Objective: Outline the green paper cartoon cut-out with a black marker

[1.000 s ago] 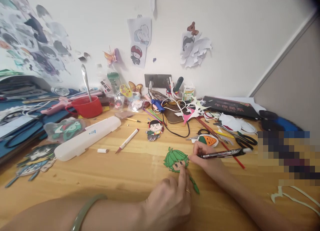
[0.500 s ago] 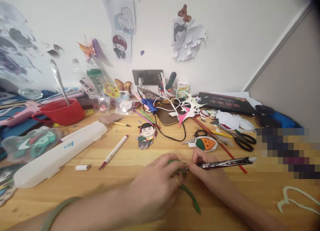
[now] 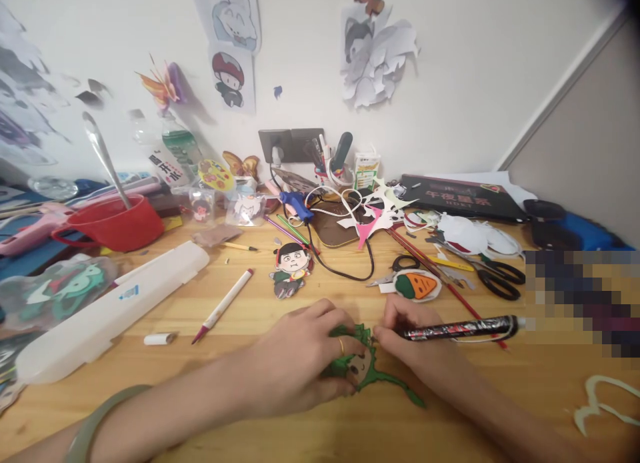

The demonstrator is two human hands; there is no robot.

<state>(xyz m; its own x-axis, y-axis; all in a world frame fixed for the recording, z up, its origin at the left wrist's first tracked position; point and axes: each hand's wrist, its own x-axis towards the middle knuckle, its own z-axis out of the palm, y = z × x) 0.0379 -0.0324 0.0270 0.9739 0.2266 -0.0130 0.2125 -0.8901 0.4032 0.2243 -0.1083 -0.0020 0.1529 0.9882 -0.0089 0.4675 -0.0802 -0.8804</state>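
A green-haired paper character cutout lies on the wooden desk in front of me. My left hand covers its left part, fingers curled over it and pressing it down; a ring shows on one finger. My right hand is closed on a black marker that lies almost level, its tip at the cutout's head. A green bangle sits on my left wrist.
Around me lie a carrot sticker, black scissors, a cartoon man cutout, a red-tipped pen with its cap, a white case, a red cup with a spoon, and a glue gun.
My left hand slid forward from the near edge onto the green cutout, which has shifted and turned a little. The view swung left. The marker stayed in my right hand.
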